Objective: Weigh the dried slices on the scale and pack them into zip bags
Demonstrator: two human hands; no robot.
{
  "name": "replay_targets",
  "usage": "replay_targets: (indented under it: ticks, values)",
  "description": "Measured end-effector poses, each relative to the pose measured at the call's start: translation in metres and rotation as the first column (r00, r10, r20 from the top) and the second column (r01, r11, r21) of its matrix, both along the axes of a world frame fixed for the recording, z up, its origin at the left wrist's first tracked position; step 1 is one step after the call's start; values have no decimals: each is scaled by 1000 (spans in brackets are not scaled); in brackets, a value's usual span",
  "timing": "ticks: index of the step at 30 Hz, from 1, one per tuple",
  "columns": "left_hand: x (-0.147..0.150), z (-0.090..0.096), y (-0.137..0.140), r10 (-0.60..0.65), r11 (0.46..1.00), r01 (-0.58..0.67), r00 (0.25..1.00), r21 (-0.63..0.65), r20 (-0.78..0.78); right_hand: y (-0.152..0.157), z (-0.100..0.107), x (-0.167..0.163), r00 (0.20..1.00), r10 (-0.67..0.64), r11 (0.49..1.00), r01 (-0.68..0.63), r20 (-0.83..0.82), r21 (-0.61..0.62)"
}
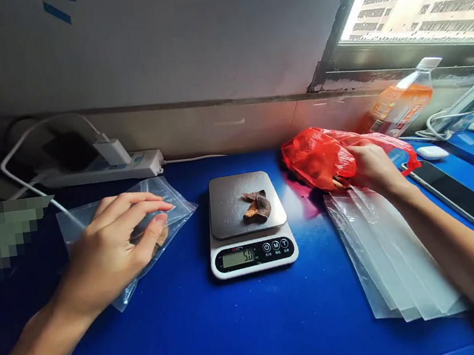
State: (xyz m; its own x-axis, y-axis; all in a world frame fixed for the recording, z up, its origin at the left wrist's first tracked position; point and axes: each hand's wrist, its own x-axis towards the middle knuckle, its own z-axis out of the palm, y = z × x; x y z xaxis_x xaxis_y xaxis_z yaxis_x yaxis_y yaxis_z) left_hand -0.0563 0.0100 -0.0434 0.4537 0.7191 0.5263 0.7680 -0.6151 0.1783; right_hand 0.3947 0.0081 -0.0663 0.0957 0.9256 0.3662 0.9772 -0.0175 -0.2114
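Note:
A white kitchen scale [250, 222] stands in the middle of the blue table, its display [237, 257] reading 5.0. Curled pieces of what looks like dried peel [258, 207], dark outside and orange-brown inside, lie on its steel plate. To the left, my left hand [125, 231] rests over a clear plastic bag [174, 199], fingers stretched and apart; a brown piece shows partly behind the thumb. My right hand [371, 164] reaches into the mouth of a red plastic bag [314, 156], where its fingers are hidden. Some brown pieces show at that bag's lower edge.
Several flat clear bags [398, 261] lie fanned under my right forearm. Beyond them are a phone [459, 193], a white earbud case [432, 152] and a leaning orange drink bottle [404, 102]. A power strip [144, 164] with a charger [113, 152] and white cable sits at the back left.

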Motion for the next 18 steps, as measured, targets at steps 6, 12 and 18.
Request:
replay_targets:
  ticks: [6,12,18]
  values:
    - [8,-12,-1,-76,994,73,997,-85,-30,-9,7,-8,999,-15,997,18,41,-69]
    - [13,-8,-6,-136,989,135,991,-68,-16,-13,19,-13,983,-47,999,48,-179,-1]
    - [15,-7,-8,-144,985,145,989,-94,10,-28,41,-20,730,-25,1000,19,-683,-15]
